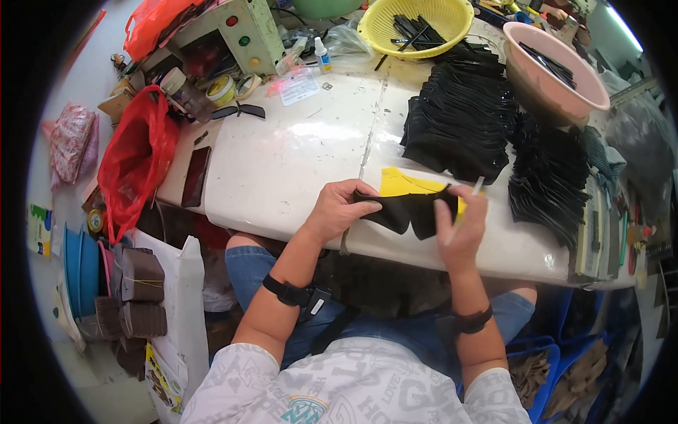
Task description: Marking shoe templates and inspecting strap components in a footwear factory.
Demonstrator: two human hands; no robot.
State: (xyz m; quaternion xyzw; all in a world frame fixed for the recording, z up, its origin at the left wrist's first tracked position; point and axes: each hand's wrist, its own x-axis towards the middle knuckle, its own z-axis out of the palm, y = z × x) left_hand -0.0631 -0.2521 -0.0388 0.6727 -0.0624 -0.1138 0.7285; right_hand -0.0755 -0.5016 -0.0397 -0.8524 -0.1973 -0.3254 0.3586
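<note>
We pinch a matte black piece (397, 213), its lower edge deeply notched, between our left hand (332, 213) and right hand (463, 230) — each clamped on one end — over the near edge of the white table (282, 173), just in front of a yellow sheet (409, 183). Farther back, a yellow basket (371, 34) and a pink basin (587, 79) both hold narrow black strips (418, 32), while blue bins (555, 362) low at our right hold brown pieces (583, 371), possibly fabric, though the dim rim makes that unclear.

Yellow sheet (404, 184) part-hidden, green basin (325, 7) cropped
</note>
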